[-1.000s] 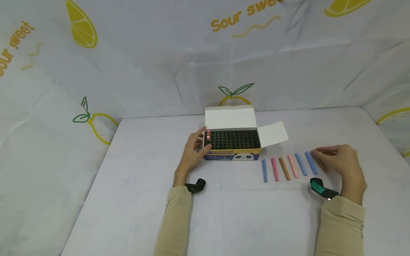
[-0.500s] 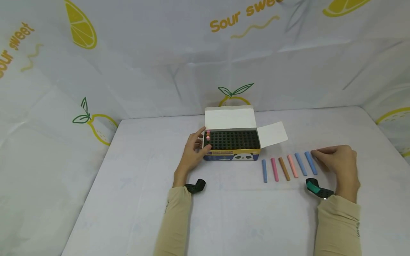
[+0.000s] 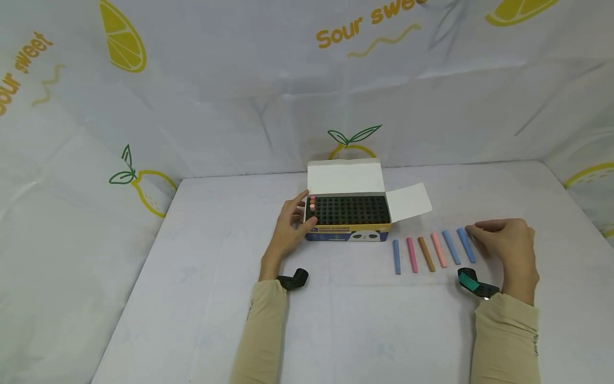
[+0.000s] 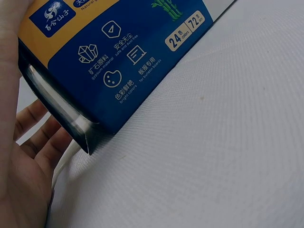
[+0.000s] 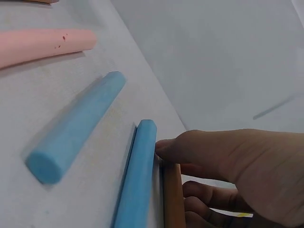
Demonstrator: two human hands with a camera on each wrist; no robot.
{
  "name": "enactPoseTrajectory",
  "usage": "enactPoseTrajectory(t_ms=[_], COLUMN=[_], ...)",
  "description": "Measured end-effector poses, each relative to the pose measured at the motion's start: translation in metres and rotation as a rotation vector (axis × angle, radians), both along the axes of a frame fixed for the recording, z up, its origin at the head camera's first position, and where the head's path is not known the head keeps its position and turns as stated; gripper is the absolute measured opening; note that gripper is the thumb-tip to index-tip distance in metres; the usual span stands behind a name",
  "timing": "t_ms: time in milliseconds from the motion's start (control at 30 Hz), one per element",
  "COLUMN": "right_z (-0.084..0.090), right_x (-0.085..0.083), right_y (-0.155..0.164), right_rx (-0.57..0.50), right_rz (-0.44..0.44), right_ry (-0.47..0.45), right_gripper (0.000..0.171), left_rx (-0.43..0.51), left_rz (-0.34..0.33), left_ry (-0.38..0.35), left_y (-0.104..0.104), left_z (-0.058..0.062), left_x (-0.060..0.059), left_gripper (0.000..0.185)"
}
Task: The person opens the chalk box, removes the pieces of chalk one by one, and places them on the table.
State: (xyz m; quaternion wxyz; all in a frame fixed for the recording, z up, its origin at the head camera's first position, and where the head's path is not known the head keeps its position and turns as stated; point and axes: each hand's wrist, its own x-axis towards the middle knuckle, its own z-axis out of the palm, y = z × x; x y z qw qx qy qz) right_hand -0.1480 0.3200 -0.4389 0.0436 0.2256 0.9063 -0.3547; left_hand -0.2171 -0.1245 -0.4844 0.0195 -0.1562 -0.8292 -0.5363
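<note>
My left hand [image 3: 289, 221] grips the left end of an open chalk box [image 3: 350, 234], thumb at the front edge and fingers around the far side. In the left wrist view the box's blue printed front [image 4: 118, 61] shows, with fingers behind its end. Three chalk ends [image 3: 312, 201] stick up in the leftmost column of its dark holed insert [image 3: 352, 209]. My right hand [image 3: 508, 237] is at the right end of a row of chalks. In the right wrist view its thumb and fingers pinch an orange-brown chalk [image 5: 174, 197], right beside a blue chalk [image 5: 137, 180].
Several chalks lie side by side right of the box: blue [image 3: 396, 257], pink [image 3: 412, 255], brown [image 3: 426, 254], light pink [image 3: 438, 249] and two blue ones at the right. The box's lid [image 3: 345, 177] and side flap [image 3: 409, 201] stand open. A lemon-print cloth rises behind.
My right wrist has shifted slightly left, its fingertips staying by the rightmost blue chalk. The left hand and the box have not moved.
</note>
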Motion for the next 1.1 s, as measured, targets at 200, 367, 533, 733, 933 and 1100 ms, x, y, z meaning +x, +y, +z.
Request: enactPoseTrajectory(t_ms=[200,367,533,733,933,1100], right_z=[0.006,0.015,0.028,0.045,0.058,0.065], right_x=[0.0,-0.004,-0.008,-0.016,-0.028,-0.038], right_y=[-0.001,-0.004,-0.019,-0.049,-0.083,-0.117], right_rx=[0.027,0.035,-0.037,-0.122,-0.208,-0.192], right_rz=[-0.011,-0.049,-0.131,-0.14,-0.061,0.051], right_ry=[0.042,0.185,0.346,0.564,0.682,0.792], right_gripper=[0.066,0.057,0.048,0.038,0.031,0.025], left_rx=[0.003,-0.003,-0.002,-0.004,-0.012,-0.008], left_rz=[0.0,-0.001,-0.002,0.0,0.0,-0.002], left_ry=[0.006,0.02,0.016,0.006,0.014,0.014], left_y=[0.0,0.0,0.0,0.001,0.001,0.001], left_z=[0.0,0.0,0.001,0.002,0.002,0.002], left_x=[0.001,0.001,0.001,0.0,0.0,0.001], left_gripper=[0.099,0.098,0.1,0.105,0.107,0.104])
